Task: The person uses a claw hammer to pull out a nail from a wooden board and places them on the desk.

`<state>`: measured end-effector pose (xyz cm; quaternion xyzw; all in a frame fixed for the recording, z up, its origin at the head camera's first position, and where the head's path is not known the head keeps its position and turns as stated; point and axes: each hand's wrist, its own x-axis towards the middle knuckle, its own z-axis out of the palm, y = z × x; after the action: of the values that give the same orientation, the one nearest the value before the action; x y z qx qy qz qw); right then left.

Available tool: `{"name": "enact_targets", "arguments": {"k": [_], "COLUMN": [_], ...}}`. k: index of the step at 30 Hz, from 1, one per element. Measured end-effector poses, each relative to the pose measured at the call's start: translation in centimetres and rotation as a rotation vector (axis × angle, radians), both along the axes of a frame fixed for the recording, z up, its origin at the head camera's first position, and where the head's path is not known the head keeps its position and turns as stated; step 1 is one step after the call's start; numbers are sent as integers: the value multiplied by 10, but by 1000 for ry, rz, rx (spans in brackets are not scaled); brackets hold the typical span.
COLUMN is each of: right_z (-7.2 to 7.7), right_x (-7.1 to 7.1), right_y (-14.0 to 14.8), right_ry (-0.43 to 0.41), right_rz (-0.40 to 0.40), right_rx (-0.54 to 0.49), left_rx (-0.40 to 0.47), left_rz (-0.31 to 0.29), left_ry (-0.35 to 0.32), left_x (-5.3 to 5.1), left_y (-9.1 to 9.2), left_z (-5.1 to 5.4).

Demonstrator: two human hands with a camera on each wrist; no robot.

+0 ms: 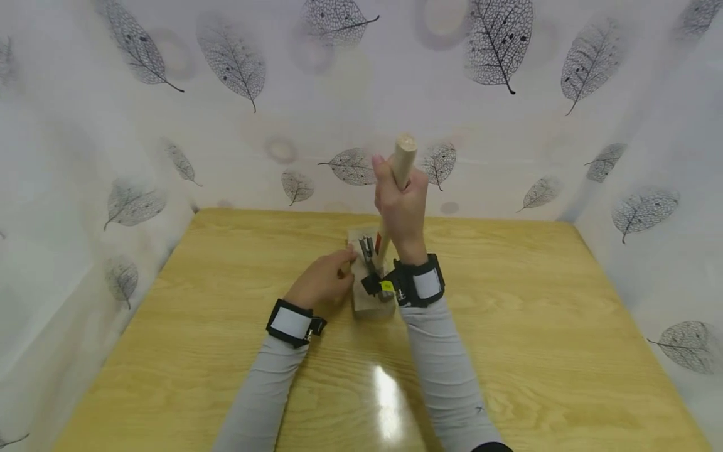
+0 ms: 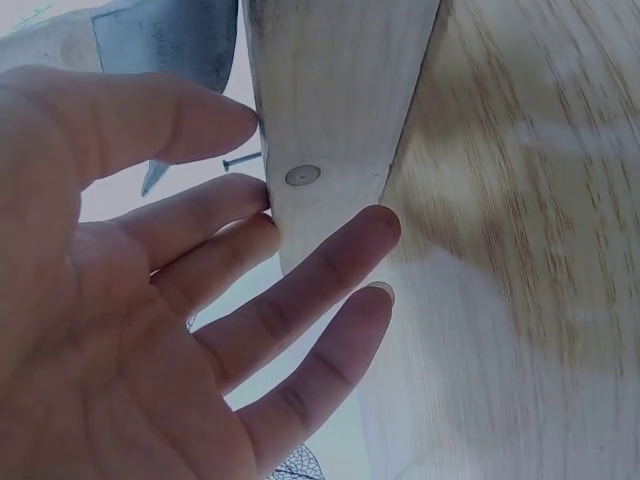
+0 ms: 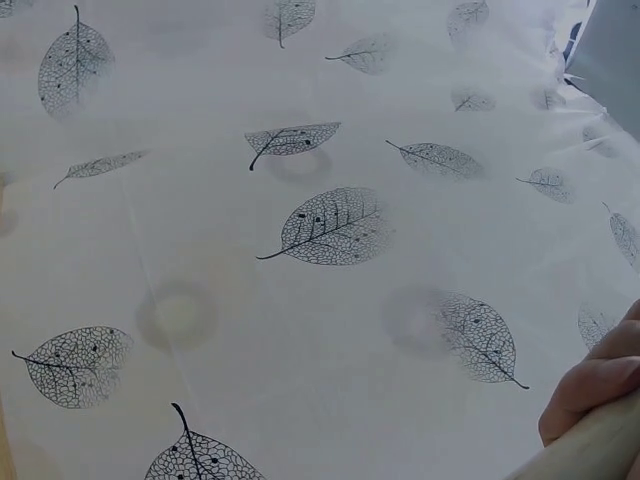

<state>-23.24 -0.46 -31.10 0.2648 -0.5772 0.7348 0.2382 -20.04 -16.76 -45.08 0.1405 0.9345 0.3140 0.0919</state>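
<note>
A wooden block (image 1: 373, 306) lies on the table. My left hand (image 1: 322, 280) is at its left side; in the left wrist view the thumb and some fingertips touch the block (image 2: 330, 90), the fingers fairly straight. My right hand (image 1: 402, 204) grips the wooden handle of a claw hammer (image 1: 405, 150), which stands steeply up. Its metal head (image 1: 367, 248) is over the block, partly hidden by the wrist camera. A thin nail (image 2: 243, 160) juts from the block beside the grey hammer head (image 2: 170, 45). At the right wrist view's corner, fingers (image 3: 590, 390) wrap the handle (image 3: 590, 450).
The wood-grain table (image 1: 508, 351) reaches to a pale leaf-patterned curtain (image 1: 254, 138) behind and at both sides. A round spot (image 2: 302, 176) marks the block's side face. Both wrists wear black camera straps (image 1: 290, 322).
</note>
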Motion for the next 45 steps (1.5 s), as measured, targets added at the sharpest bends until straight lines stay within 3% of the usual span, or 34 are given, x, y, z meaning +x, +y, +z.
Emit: {"name": "enact_targets", "arguments": {"k": [8, 12, 16, 20, 23, 27, 31, 35, 45], "right_z": [-1, -3, -7, -10, -10, 0, 15, 23, 28], "right_x": [34, 49, 54, 56, 59, 70, 86, 97, 106], "right_y": [22, 34, 40, 40, 41, 48, 62, 76, 93], "right_ry": [53, 61, 59, 82, 125, 189, 232, 259, 257], "right_rz": [63, 85, 95, 119, 113, 142, 229, 274, 314], "right_rx": [-175, -200, -206, -267, -305, -320, -405, -473, -475], "left_rx": [-8, 0, 17, 37, 76, 135, 210, 251, 244], "left_rz": [1, -5, -3, 34, 48, 2, -114, -221, -244], "left_ry": [-10, -15, -13, 84, 192, 270, 271, 254, 303], "left_x": [2, 0, -2, 0, 3, 8, 11, 11, 14], "left_y": [-7, -13, -23, -29, -26, -17, -3, 12, 32], "left_z": [0, 0, -2, 1, 11, 28, 39, 43, 44]}}
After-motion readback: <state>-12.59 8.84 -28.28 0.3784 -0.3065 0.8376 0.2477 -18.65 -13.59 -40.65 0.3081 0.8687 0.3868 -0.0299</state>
